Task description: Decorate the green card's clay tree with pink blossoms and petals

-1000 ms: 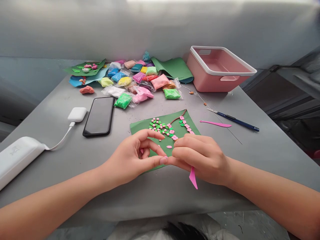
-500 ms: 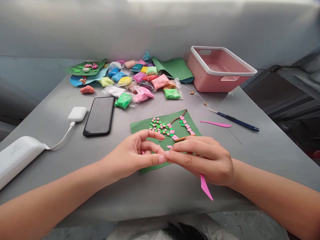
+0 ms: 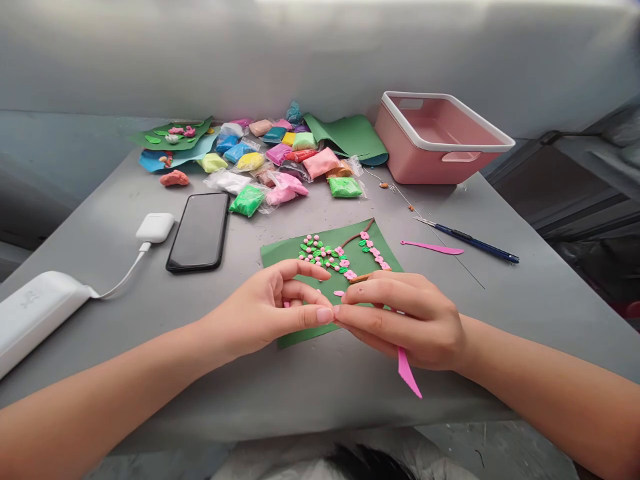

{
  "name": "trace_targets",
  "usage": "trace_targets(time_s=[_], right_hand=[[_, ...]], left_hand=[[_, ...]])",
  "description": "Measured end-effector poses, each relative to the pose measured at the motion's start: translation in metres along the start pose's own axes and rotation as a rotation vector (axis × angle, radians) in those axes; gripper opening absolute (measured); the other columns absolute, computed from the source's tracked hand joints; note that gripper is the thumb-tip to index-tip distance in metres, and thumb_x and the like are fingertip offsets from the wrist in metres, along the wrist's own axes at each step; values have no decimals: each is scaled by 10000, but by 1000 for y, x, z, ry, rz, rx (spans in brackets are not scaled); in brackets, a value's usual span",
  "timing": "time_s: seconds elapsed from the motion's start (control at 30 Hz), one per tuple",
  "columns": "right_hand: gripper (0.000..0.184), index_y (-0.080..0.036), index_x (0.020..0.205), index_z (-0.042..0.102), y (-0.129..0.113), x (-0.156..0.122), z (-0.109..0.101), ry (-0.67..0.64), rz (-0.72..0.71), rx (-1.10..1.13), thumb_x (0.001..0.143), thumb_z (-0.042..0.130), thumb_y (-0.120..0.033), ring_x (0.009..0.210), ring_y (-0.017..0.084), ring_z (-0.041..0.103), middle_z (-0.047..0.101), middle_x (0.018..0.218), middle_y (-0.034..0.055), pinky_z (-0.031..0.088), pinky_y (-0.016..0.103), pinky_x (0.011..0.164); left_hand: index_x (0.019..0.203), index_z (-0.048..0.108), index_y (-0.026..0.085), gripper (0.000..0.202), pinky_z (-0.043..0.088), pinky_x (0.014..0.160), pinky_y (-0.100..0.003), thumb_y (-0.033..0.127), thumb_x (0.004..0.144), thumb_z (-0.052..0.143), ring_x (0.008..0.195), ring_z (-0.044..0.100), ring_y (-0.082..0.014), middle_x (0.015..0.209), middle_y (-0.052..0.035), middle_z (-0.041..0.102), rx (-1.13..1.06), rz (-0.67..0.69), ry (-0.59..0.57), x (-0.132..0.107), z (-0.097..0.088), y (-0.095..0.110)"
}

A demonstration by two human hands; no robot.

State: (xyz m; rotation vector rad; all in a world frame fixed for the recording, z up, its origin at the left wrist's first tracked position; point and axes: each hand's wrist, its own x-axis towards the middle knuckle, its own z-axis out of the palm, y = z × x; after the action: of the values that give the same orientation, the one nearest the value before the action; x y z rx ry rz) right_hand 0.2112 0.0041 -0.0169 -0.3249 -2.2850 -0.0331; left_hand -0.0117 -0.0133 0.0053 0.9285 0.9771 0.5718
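Observation:
The fingertips of my left hand (image 3: pixel 277 303) are pinched together and meet those of my right hand. Whatever sits between the tips is too small to make out. A bit of pink (image 3: pixel 287 305) shows beside the curled left fingers. My right hand (image 3: pixel 410 320) holds a pink plastic clay knife (image 3: pixel 409 375), its serrated blade sticking out below the palm. Under both hands lies a green paper sheet (image 3: pixel 280 257). It bears a brown clay branch (image 3: pixel 356 236), pink clay flowers (image 3: pixel 376 252), green leaves and small pink balls (image 3: pixel 313 247). One loose pink petal (image 3: pixel 339 293) rests near the right fingers.
Packets of coloured clay (image 3: pixel 280 157) lie piled at the back, beside a pink basket (image 3: pixel 415 163). A black phone (image 3: pixel 197 232) and a white power strip (image 3: pixel 45 313) are left. Right are another pink tool (image 3: pixel 433 248), a blue-handled craft knife (image 3: pixel 475 245) and a thin wire (image 3: pixel 450 252).
My right hand has shifted slightly left, and the pink clay knife has moved with it. The fingertips of both hands stay together.

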Motion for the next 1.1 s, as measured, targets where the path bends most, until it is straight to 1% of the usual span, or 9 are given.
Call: trace_targets(time_s=[0.1, 0.27, 0.53, 0.7, 0.83, 0.9, 0.97, 1.03, 1.1], right_hand=[[158, -146, 947, 673, 0, 0, 0, 11, 12, -6, 842, 698, -31, 650, 128, 625, 690, 810, 64, 556, 288, 606], [130, -140, 937, 671, 1, 0, 0, 14, 23, -12, 862, 670, -33, 641, 129, 611, 678, 794, 63, 541, 284, 575], [102, -109, 983, 671, 0, 1, 0, 13, 34, -27, 885, 686, -84, 657, 127, 599, 678, 812, 72, 509, 275, 569], [87, -147, 958, 667, 0, 2, 1, 13, 64, -8, 902, 658, -81, 638, 117, 584, 669, 799, 54, 487, 262, 553], [104, -162, 934, 655, -1, 2, 1, -3, 58, -3, 902, 637, -65, 632, 118, 592, 669, 783, 43, 494, 261, 557], [103, -167, 930, 653, -1, 1, 2, 2, 62, -5, 897, 647, -70, 636, 116, 596, 675, 786, 41, 497, 256, 565], [96, -168, 921, 655, -1, 1, 3, 11, 68, 1, 895, 656, -76, 645, 113, 597, 683, 794, 44, 498, 250, 578], [87, -161, 916, 663, -1, 1, 5, 17, 75, 7, 891, 665, -78, 646, 108, 590, 685, 793, 44, 496, 244, 587], [80, -148, 911, 670, -1, 2, 8, 20, 72, 8, 880, 678, -75, 642, 105, 582, 683, 786, 44, 486, 239, 585]], left_hand=[[1111, 582, 200, 482, 438, 667, -218, 374, 744, 842, 702, 605, -78, 781, 35, 740, 10, -15, 10, 1, 0, 1], [1083, 587, 192, 576, 411, 641, -225, 373, 642, 909, 671, 574, -84, 711, 55, 705, 46, -31, 43, 1, 2, 2], [1069, 575, 194, 436, 398, 653, -237, 369, 758, 826, 686, 594, -93, 721, 45, 707, 58, 24, 52, 1, 0, 1], [1062, 579, 193, 507, 417, 681, -262, 359, 686, 876, 712, 600, -126, 723, 29, 705, 72, 34, 49, 1, 1, 1], [1073, 585, 199, 521, 423, 689, -273, 363, 675, 880, 719, 600, -140, 733, 15, 706, 94, 42, 46, 1, 1, 1], [1081, 585, 201, 493, 394, 637, -257, 398, 714, 848, 660, 561, -121, 737, 10, 708, 109, 56, 40, 1, 1, 1], [1080, 592, 199, 421, 334, 561, -248, 473, 803, 752, 561, 455, -92, 748, -2, 717, 134, 76, 56, 1, 1, 1], [1060, 610, 189, 384, 284, 522, -256, 529, 883, 631, 513, 354, -85, 777, -28, 732, 171, 107, 111, 2, 1, 1], [1033, 626, 176, 379, 282, 518, -263, 532, 919, 567, 514, 337, -90, 807, -50, 740, 187, 148, 187, 3, 0, 1]])
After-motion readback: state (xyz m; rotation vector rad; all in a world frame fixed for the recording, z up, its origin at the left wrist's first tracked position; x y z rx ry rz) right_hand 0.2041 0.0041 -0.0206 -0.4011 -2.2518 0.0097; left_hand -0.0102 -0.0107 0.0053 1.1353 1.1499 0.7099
